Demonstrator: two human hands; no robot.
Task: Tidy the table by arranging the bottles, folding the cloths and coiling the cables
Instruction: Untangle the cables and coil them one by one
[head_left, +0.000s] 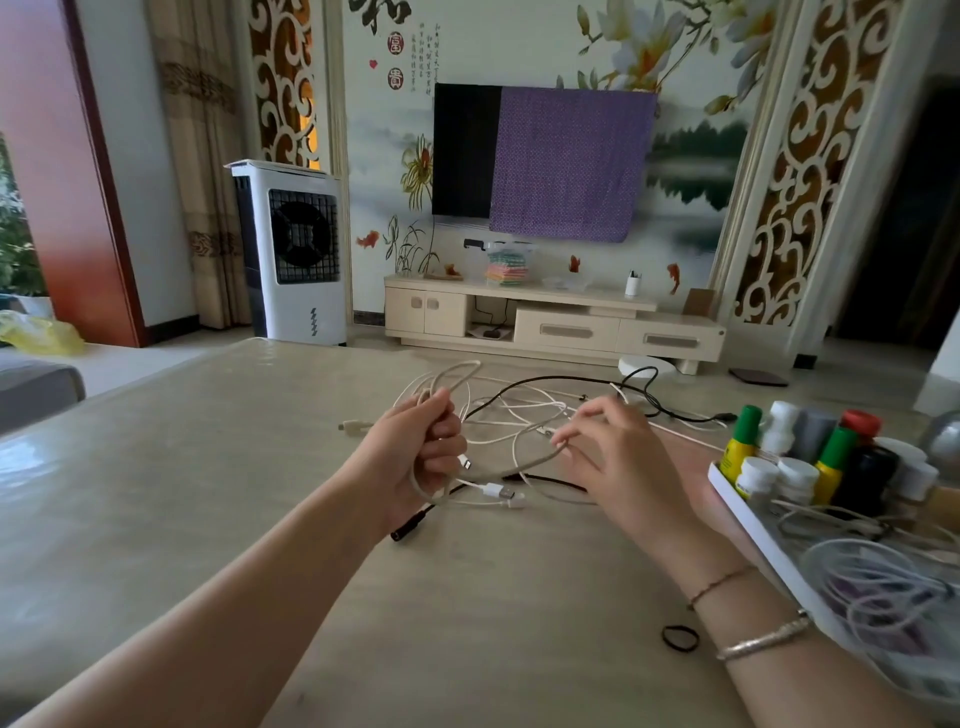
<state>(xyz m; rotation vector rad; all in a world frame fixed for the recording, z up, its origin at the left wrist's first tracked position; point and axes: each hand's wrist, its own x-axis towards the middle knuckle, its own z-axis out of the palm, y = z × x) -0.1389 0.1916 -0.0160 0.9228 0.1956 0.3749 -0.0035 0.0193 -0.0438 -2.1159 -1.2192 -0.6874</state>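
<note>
Item: beige cable (441, 382), part-coiled. My left hand (428, 449) grips its gathered loops in a fist, one loop standing above the knuckles, another hanging below the palm. From that fist the free run sags rightward to my right hand (610, 452), which pinches it between thumb and forefinger, other fingers loosely spread. Long axis of the free run: left to right, between the two hands, just above the table (208, 493). Judgement: the right hand is nearer the loose end and should carry the next loop across to the left. Behind: a tangle of white cables (524, 410) and a black cable (561, 382), lying flat, uncoiled. Bottles (826, 457) stand grouped in a white tray (748, 512) at right.
</note>
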